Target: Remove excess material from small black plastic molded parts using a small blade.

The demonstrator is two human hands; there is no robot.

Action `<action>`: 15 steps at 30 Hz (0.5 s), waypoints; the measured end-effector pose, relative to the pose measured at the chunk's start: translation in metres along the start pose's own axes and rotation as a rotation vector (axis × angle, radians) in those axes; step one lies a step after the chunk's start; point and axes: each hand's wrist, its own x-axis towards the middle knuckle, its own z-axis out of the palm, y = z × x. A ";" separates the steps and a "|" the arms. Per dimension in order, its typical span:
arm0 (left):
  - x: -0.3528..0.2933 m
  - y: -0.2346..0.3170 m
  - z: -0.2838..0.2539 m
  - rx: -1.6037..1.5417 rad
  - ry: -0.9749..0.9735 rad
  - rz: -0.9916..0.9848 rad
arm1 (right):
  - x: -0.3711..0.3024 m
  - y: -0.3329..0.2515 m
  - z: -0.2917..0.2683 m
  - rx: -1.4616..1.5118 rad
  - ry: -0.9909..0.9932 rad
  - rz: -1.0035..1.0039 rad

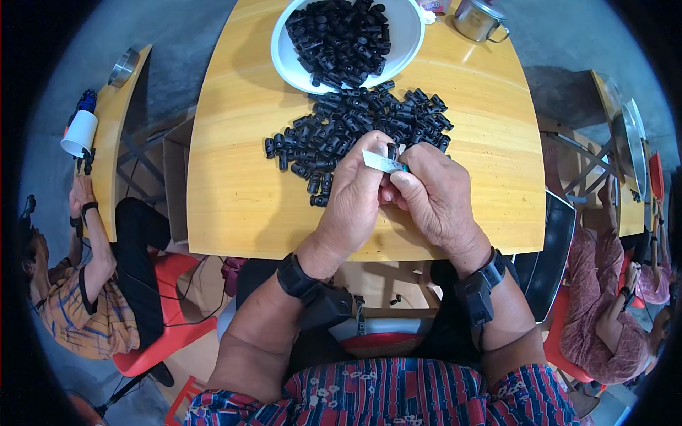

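Over the near middle of the wooden table, my two hands meet with closed fingers. My left hand (349,206) pinches a small black plastic piece (392,150), mostly hidden by the fingers. My right hand (442,197) grips a flat whitish strip (379,162) with a green end by the thumb; the strip crosses to the left thumb. Its exact kind is not clear. Just beyond my hands spreads a loose pile of small black plastic cylinders (334,135) resembling cord locks. Behind it, a white basin (279,59) holds many more of them.
A metal mug (474,21) stands at the table's far right. The yellow wooden table (234,184) ends close below my wrists. Other people sit on red chairs at side tables, one at left (89,305) and others at right. A black tray-like panel (543,263) leans by the right edge.
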 end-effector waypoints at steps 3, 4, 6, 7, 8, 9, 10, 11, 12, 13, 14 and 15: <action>0.000 0.001 0.001 -0.002 0.006 -0.013 | 0.000 0.002 0.000 0.000 0.006 0.000; 0.000 0.001 0.001 -0.003 0.006 -0.013 | 0.000 0.001 0.001 -0.001 0.005 0.000; 0.000 0.000 0.000 -0.048 -0.024 -0.013 | 0.000 0.000 0.000 0.001 -0.005 0.023; 0.000 -0.001 -0.001 -0.048 -0.023 -0.013 | 0.000 0.000 0.000 0.002 -0.005 0.022; 0.000 -0.002 -0.002 -0.026 -0.028 -0.003 | 0.000 0.000 0.000 0.010 -0.007 0.027; 0.001 -0.002 -0.003 -0.004 -0.034 0.006 | 0.000 -0.001 0.000 0.017 -0.009 0.032; 0.001 -0.002 -0.003 -0.004 -0.033 0.006 | 0.000 -0.001 0.000 0.017 -0.010 0.032; 0.001 -0.002 -0.004 0.019 -0.033 0.006 | 0.000 -0.002 0.000 0.004 -0.011 0.038; 0.001 -0.002 -0.004 0.041 -0.032 0.006 | 0.000 -0.002 0.000 -0.010 -0.012 0.043; 0.001 -0.002 -0.003 0.041 -0.033 0.006 | -0.001 -0.002 0.000 -0.011 -0.012 0.043; 0.000 -0.003 -0.001 -0.023 -0.031 0.002 | -0.001 -0.003 -0.001 0.073 -0.010 0.066; 0.000 -0.003 0.000 -0.087 -0.029 -0.003 | -0.001 -0.003 -0.001 0.157 -0.008 0.089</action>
